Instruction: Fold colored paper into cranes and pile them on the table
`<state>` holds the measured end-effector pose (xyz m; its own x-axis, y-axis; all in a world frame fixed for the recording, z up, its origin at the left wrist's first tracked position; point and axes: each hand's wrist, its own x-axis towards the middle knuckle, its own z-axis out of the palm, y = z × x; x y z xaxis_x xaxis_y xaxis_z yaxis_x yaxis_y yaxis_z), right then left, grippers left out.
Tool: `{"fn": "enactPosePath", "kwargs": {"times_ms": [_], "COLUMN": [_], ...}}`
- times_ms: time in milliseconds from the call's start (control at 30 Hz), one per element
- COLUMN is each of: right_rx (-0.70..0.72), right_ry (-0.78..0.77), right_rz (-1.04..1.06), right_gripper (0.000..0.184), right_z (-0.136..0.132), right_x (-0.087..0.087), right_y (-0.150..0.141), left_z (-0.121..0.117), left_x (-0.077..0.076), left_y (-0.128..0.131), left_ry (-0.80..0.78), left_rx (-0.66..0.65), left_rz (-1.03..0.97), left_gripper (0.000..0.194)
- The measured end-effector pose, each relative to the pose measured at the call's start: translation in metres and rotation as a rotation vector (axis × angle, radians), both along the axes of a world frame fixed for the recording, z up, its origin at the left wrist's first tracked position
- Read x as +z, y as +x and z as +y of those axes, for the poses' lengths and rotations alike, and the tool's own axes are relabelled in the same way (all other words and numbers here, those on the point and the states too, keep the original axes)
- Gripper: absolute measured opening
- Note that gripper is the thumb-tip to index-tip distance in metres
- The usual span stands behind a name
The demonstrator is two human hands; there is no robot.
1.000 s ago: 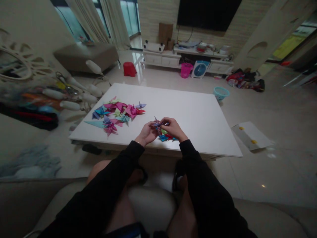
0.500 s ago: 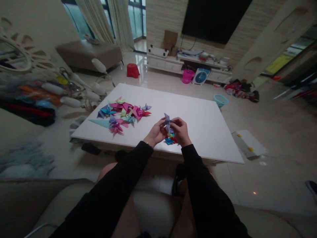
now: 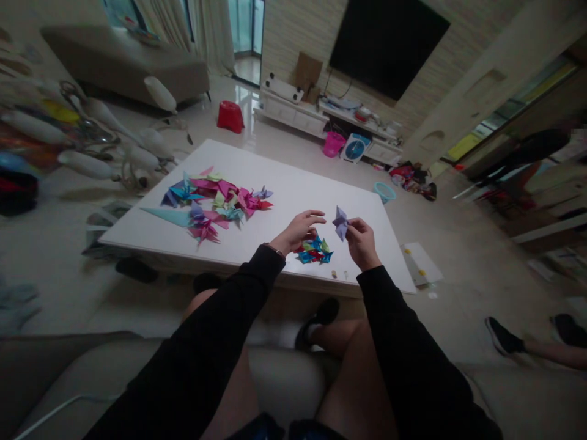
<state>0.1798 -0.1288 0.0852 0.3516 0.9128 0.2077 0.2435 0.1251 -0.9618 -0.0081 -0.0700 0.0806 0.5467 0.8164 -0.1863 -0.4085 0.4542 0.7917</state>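
Observation:
My right hand (image 3: 362,243) pinches a lavender origami crane (image 3: 340,223) by one side, above the white table (image 3: 293,183). To its left, my left hand (image 3: 299,231) is held with fingers apart and nothing in them. Just under the left hand lies a small pile of blue, red and green folded paper pieces (image 3: 316,250). A larger heap of paper cranes (image 3: 220,198), in pink, blue, green and purple, is spread over the left part of the table.
Two tiny bits (image 3: 334,274) lie by the table's front edge. White lamp arms (image 3: 132,146) stand left of the table. Beyond it are a red stool (image 3: 230,117) and a pink bin (image 3: 334,144). Another person's shoe (image 3: 503,336) shows at right.
My left hand has let go of the lavender crane. My right hand has carried it to the right, uncovering the small pile. The camera view has turned somewhat.

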Motion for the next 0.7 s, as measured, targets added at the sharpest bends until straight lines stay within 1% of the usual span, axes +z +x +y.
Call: {"fn": "enactPosePath", "kwargs": {"times_ms": [67, 167, 267, 367, 433, 533, 600, 700], "right_rx": [-0.063, -0.141, -0.208, -0.274, -0.311, -0.349, -0.36, -0.357], "right_ry": [-0.084, -0.351, -0.523, -0.65, -0.727, -0.814, -0.854, -0.892], "right_rz": [-0.105, -0.419, -0.58, -0.668, -0.719, -0.778, -0.805, -0.824], "right_gripper": [0.034, 0.029, 0.02, 0.015, 0.016, 0.014, 0.012, 0.009], "right_z": [0.003, 0.008, 0.006, 0.001, 0.0, 0.0, 0.002, 0.003], "right_x": [0.0, -0.006, -0.022, -0.045, -0.062, -0.083, -0.093, -0.104], "right_y": [0.033, 0.091, 0.144, 0.182, 0.201, 0.22, 0.229, 0.237], "left_z": [0.002, 0.005, 0.008, 0.012, 0.015, 0.019, 0.021, 0.022], "left_x": [-0.001, -0.002, -0.001, 0.0, -0.001, -0.005, -0.009, -0.012], "left_y": [0.0, 0.002, 0.005, 0.011, 0.015, 0.022, 0.024, 0.026], "left_ry": [-0.005, -0.035, -0.051, -0.032, -0.008, 0.003, -0.003, -0.01], "left_rx": [0.083, 0.151, 0.163, 0.164, 0.153, 0.136, 0.129, 0.121], "left_rz": [0.104, 0.15, 0.165, 0.158, 0.15, 0.186, 0.209, 0.224], "left_gripper": [0.021, 0.016, 0.015, 0.013, 0.014, 0.015, 0.015, 0.014]}}
